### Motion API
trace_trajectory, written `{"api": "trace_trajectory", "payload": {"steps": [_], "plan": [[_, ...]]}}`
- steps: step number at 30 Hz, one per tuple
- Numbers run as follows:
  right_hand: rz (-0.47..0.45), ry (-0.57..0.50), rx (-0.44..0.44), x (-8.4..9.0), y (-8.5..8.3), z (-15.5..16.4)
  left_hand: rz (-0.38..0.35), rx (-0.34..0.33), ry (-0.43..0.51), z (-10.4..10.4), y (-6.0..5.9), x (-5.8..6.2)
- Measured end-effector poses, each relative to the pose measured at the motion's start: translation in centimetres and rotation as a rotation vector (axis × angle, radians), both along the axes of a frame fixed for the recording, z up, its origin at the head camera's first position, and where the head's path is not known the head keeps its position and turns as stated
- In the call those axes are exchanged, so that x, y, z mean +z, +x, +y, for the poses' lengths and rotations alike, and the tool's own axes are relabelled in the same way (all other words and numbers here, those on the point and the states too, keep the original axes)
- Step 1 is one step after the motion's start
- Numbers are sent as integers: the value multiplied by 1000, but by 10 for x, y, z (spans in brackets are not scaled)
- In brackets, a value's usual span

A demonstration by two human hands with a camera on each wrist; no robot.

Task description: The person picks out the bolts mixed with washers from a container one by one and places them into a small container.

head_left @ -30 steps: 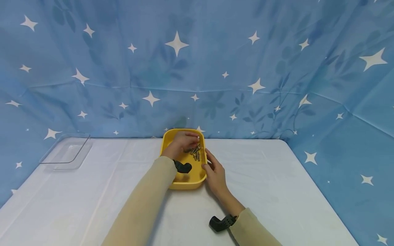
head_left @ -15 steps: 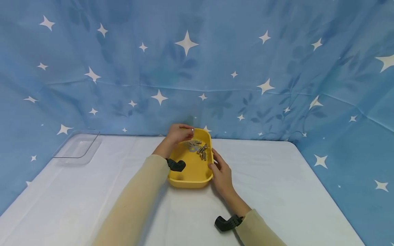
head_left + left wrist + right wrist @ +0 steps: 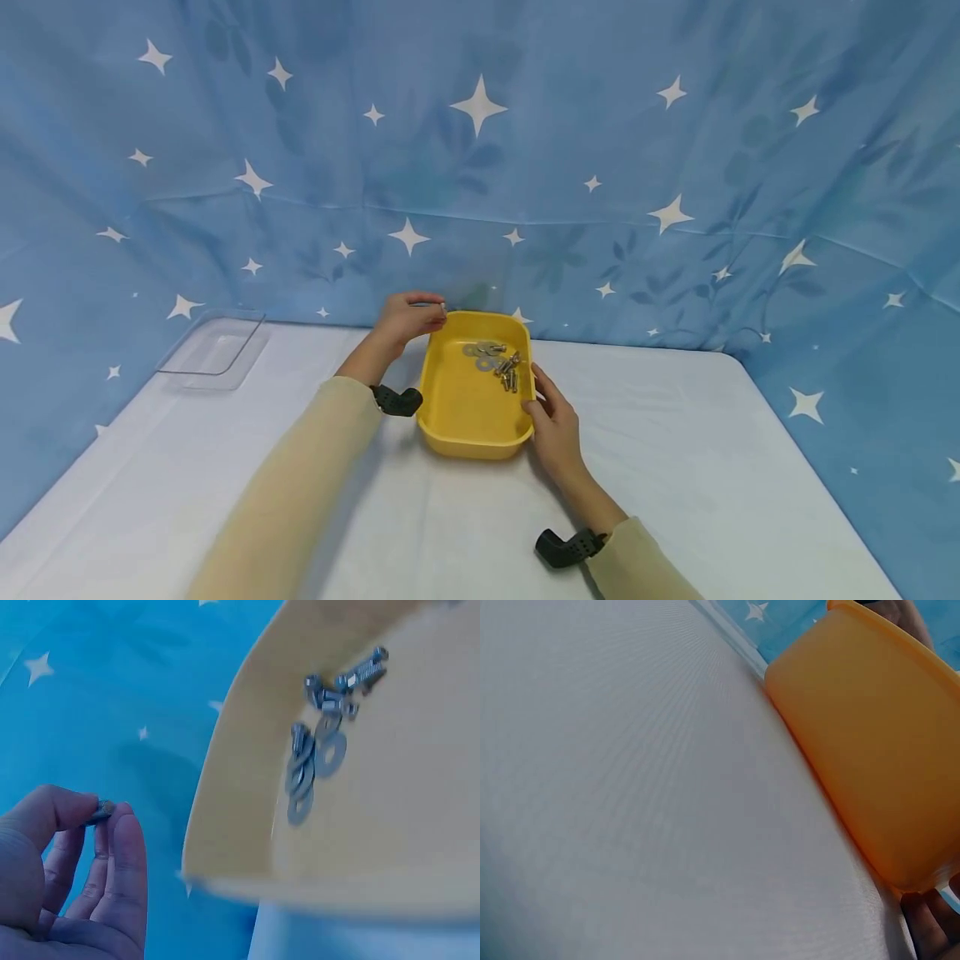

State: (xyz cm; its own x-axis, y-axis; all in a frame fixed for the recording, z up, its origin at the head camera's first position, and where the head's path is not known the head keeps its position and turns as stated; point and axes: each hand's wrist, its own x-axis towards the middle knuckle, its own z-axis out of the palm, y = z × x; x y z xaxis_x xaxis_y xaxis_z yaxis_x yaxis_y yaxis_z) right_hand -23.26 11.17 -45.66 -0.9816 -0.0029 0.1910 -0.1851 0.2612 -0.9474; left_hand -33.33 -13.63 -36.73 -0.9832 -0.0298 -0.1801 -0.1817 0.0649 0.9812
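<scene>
A yellow tray [image 3: 474, 421] lies on the white table, with several metal bolts [image 3: 508, 371] and flat washers [image 3: 483, 364] loose toward its far end. Just outside its far left corner, my left hand [image 3: 405, 321] pinches a small metal bolt [image 3: 102, 811] between thumb and fingers. Most of that bolt is hidden by the fingertips. On the opposite side my right hand [image 3: 555, 421] holds the tray's right wall, thumb over the rim and fingers along the outside. Only a few right fingers [image 3: 928, 927] show in the right wrist view, low by the tray's wall.
A clear plastic tray [image 3: 217, 354] sits at the table's far left corner. Behind the table [image 3: 660, 467] hangs a blue curtain [image 3: 480, 183] with white stars, close to the far edge.
My left hand has lifted from inside the yellow tray and moved left past its rim, carrying the bolt. The right hand stays on the tray's side. The head view has turned slightly left.
</scene>
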Motion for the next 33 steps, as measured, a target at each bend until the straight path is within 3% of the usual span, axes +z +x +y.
{"api": "trace_trajectory", "payload": {"steps": [5, 10, 16, 24, 28, 33], "plan": [[8, 7, -6, -11, -6, 4, -8, -4, -82, -24, 0, 1], [16, 9, -8, -21, -14, 8, -19, 36, -165, -49, 1, 8], [18, 17, -14, -22, -16, 9, -40, 69, -228, -86, 5, 14], [19, 21, -10, -22, -15, 9, -39, 43, -310, -136, 17, 16], [10, 19, -10, -22, -15, 8, -47, 52, -314, -161, 22, 14], [-4, 9, -6, -23, -14, 6, -70, 125, -291, -191, 28, 10]]}}
